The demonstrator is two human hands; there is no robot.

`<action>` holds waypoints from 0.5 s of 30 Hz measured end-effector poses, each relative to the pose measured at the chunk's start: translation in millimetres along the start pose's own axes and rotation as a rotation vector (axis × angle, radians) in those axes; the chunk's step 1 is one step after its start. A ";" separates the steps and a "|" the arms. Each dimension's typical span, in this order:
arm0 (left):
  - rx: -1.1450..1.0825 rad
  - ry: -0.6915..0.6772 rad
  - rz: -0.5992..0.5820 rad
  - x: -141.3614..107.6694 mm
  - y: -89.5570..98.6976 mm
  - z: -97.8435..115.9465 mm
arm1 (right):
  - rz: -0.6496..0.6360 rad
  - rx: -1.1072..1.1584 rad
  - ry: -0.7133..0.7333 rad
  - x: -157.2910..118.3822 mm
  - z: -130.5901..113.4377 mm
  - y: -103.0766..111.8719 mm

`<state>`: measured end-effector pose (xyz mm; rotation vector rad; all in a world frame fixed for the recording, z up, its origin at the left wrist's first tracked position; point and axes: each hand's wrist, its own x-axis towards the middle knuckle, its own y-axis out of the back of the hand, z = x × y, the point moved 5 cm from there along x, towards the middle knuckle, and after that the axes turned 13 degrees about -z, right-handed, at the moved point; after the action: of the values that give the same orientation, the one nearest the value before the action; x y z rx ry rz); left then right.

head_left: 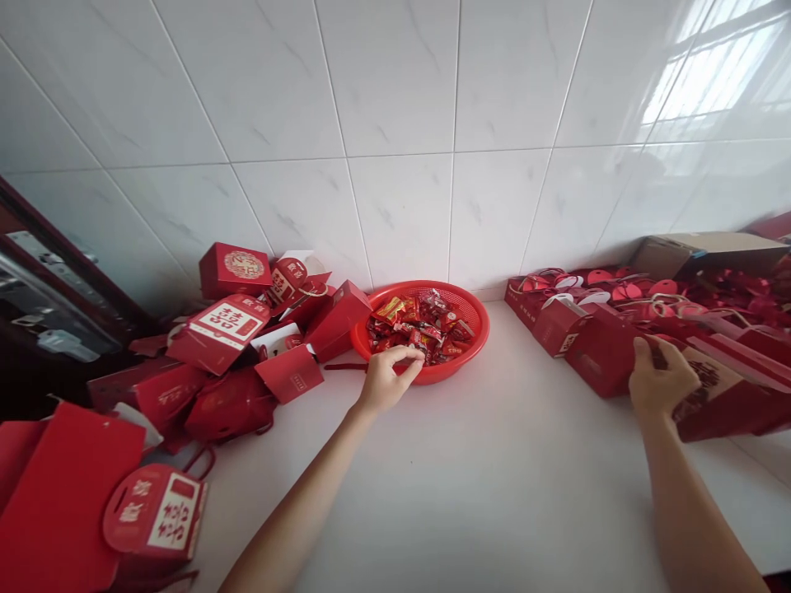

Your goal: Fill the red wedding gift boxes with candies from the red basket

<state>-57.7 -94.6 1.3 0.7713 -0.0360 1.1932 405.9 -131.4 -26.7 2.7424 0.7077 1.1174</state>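
Observation:
A round red plastic basket stands against the tiled wall, with wrapped candies in red and gold inside. My left hand is at the basket's front left rim, thumb and fingers pinched together; whatever lies between the fingertips is too small to make out. Over on the right, my right hand is at the row of red gift boxes, its thumb and fingers closed at the upper edge of a box. I cannot tell what those fingertips hold.
Red boxes with white labels lie piled at the left, some open. A larger red box is at the near left corner. A cardboard box stands at the back right. Dark metal-fitted furniture borders the left.

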 end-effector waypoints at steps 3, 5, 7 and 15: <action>-0.002 -0.003 -0.004 -0.6 -0.8 0.6 | -0.019 -0.099 0.049 1.2 12.6 0.2; 0.000 -0.008 -0.001 -1.2 -1.5 1.1 | -0.023 -0.151 0.081 3.1 21.9 0.2; -0.005 -0.014 0.002 -1.8 -2.5 1.5 | -0.003 -0.185 0.100 4.5 30.0 -1.8; -0.030 -0.002 -0.007 -3.1 -2.7 0.5 | 0.046 -0.181 0.114 -1.5 34.3 -6.5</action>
<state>-56.5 -97.8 -1.0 0.7459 -0.0529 1.1831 425.9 -123.5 -54.3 2.5732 0.5285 1.2875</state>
